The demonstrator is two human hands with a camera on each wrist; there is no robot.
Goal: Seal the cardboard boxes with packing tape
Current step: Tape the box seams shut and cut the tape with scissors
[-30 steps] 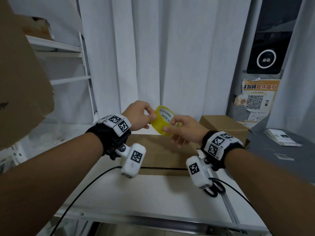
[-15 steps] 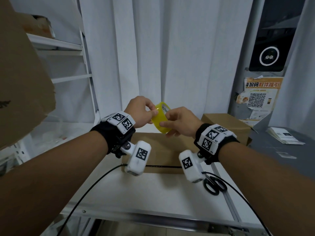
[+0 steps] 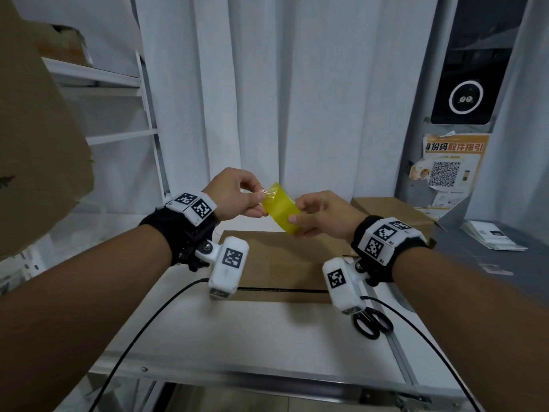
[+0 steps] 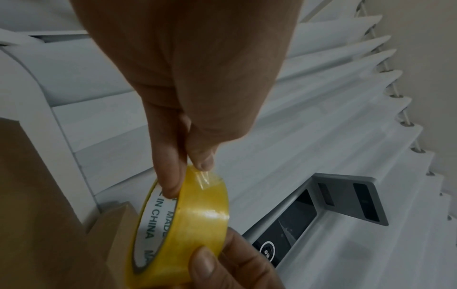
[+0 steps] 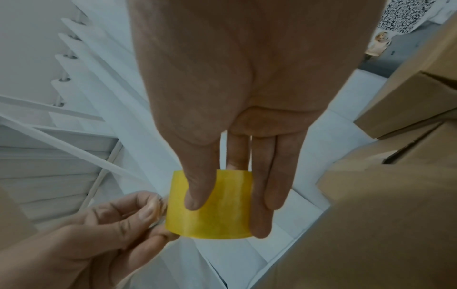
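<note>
Tape roll (image 3: pixel 281 210) gripped by right hand (image 3: pixel 322 215); left fingers (image 3: pixel 258 197) pinch its loose end.

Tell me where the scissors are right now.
In the head view the scissors lie on the white table, low on the right, just below the right wrist camera and to the right of the flat cardboard box; only their black handles show.

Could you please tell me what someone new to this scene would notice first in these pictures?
The yellow tape roll stands out, held up in mid-air between both hands above the flat cardboard box on the white table. The right hand grips the roll while the left hand pinches its peeled end. Black scissors lie at the table's right.
</note>
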